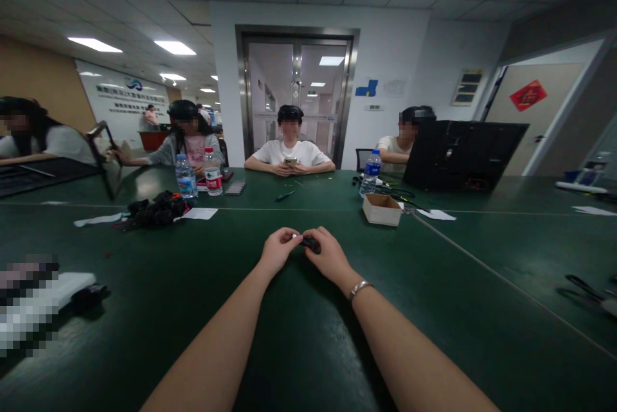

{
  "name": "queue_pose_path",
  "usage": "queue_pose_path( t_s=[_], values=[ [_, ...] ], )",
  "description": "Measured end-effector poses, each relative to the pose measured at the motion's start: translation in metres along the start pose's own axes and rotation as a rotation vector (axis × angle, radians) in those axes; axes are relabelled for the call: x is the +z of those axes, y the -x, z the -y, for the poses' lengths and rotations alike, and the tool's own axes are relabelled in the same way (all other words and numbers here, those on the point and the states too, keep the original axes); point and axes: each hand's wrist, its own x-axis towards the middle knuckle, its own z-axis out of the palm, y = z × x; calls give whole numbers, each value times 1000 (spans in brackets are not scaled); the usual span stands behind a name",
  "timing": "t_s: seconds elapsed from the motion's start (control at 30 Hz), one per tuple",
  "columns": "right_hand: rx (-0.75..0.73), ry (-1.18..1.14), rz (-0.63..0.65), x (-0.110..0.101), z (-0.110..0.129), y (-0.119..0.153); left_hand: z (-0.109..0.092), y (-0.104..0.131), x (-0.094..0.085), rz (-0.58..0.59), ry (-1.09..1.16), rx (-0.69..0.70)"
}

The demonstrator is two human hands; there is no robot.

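My left hand (279, 250) and my right hand (328, 255) meet above the green table (299, 328), fingertips nearly touching. A small black object (311, 244) sits in the curled fingers of my right hand; its kind is too small and dark to make out. The thumb and forefinger of my left hand are pinched at its left end, where a small bright spot shows. Whether that spot is part of the black object I cannot tell.
Beyond my hands stand an open cardboard box (382, 211), water bottles (186, 177) and a screwdriver (284, 196). A heap of black cables (157, 209) lies left, near paper slips (200, 213). A large black monitor (463, 155) stands right. Several people sit around the table.
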Motion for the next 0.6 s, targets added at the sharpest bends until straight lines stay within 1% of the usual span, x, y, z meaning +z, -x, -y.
queue_pose_path(
  t_s=[0.17,0.3,0.37,0.47,0.6],
  values=[
    [-19,23,-4,-1,4,1,-5,1,1,-8,-17,-70],
    [-25,18,-28,1,3,-1,-3,1,3,-56,-3,-76],
    [-20,-1,-39,3,2,-3,-1,-1,4,-68,15,-68],
    [-13,-42,-51,5,-1,-5,2,-1,4,-49,29,-37],
    [-1,-103,-47,6,-4,-7,-1,1,1,-30,18,12]
  ],
)
